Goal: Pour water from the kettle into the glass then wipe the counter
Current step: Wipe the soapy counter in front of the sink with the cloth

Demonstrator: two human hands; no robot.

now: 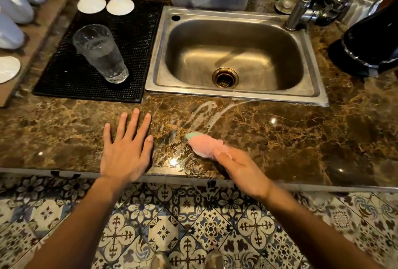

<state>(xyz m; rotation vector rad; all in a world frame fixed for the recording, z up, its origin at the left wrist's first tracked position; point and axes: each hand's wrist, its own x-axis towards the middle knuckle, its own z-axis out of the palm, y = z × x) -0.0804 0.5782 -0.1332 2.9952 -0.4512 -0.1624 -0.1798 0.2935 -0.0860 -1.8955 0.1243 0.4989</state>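
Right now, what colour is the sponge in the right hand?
Pink with a green edge; the sponge, held by the right hand, shows in the head view.

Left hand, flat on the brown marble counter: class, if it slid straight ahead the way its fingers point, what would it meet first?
Probably the front edge of the black rubber drip mat, since the left hand has only bare brown marble counter ahead of its fingers.

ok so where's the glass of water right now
In the head view, the glass stands upright at left on the black mat, beside the sink.
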